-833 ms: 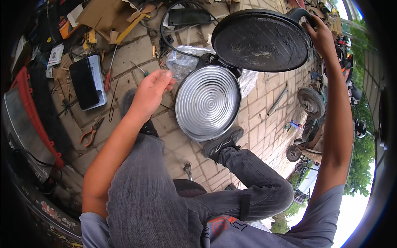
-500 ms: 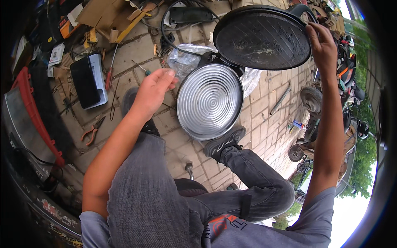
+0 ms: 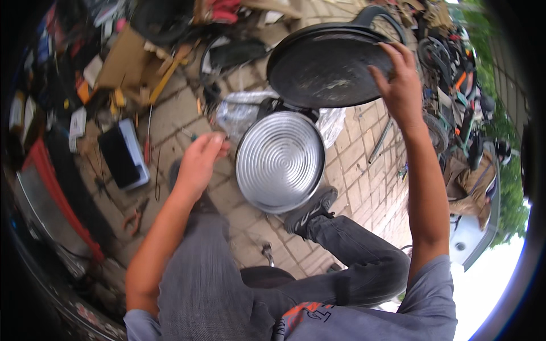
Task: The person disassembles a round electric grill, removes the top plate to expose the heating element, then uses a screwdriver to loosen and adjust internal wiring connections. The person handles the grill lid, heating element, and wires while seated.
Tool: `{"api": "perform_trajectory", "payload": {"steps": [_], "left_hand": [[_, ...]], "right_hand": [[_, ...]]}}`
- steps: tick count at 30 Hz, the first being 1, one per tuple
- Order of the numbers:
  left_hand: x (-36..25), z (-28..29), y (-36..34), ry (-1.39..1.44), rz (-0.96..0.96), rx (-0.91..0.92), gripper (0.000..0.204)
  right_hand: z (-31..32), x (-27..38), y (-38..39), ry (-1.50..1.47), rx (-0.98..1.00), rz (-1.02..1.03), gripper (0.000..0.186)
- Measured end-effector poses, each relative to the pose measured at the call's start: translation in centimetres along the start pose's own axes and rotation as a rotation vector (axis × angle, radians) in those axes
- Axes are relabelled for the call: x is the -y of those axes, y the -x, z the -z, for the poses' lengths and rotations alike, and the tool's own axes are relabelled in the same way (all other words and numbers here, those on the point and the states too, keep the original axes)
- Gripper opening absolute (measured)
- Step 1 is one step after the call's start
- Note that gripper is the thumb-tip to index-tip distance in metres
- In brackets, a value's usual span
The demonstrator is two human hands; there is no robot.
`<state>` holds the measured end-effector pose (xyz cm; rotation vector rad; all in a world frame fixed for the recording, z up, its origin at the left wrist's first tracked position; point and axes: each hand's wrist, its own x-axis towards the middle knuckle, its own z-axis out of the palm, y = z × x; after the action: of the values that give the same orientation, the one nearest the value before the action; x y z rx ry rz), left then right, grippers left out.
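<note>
A round electric griddle stands unfolded on the paving before me. Its lower half is a silver disc with concentric rings, facing up. Behind it the upper half is tilted up at the hinge, showing a dark, scuffed plate, with a black loop handle at the far right. My right hand reaches over the plate's right rim, fingers and thumb apart against its dark face. Left of the silver disc, my left hand hovers with fingertips pinched; what they hold, if anything, is too small to make out.
To the left lie pliers, a screwdriver and a dark flat box. Clear plastic and a cable are behind the griddle. Torn cardboard heaps up far left; a metal rod lies right.
My right hand has shifted from the upper half's edge onto its dark face. That half now leans further left relative to the silver disc. My left hand remains pinched beside it. The view has shifted.
</note>
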<state>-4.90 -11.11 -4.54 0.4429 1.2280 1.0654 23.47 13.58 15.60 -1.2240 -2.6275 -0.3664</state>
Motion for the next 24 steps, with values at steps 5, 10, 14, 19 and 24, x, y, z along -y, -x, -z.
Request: {"api": "perform_trajectory", "payload": {"steps": [5,10,14,19,24], "left_hand": [[-7.4,-1.1,-1.6,-0.14,-0.154,0.039,0.033],[-16.6,-5.7,-5.2,-0.452,-0.434,0.173,0.032],[-20.6,-13.3,-8.8,-0.788,-0.662,0.198,0.037],[-24.1,-21.4,-13.1,-1.295,-0.93,0.145,0.047],[-26.1,-26.1,-14.3,-1.672,-1.052,0.141,0.05]], "right_hand": [[1.1,-0.5,2.8,-0.259,-0.236,-0.306,0.036],[-3.2,-0.7,14.1,-0.626,-0.258,-1.076,0.034],[-7.7,4.8,24.7,-1.006,-0.146,-1.552,0.036],[-12.4,11.6,33.5,-0.94,-0.133,-1.803,0.04],[-11.1,14.0,38.0,-0.758,-0.026,-1.905,0.046]]}}
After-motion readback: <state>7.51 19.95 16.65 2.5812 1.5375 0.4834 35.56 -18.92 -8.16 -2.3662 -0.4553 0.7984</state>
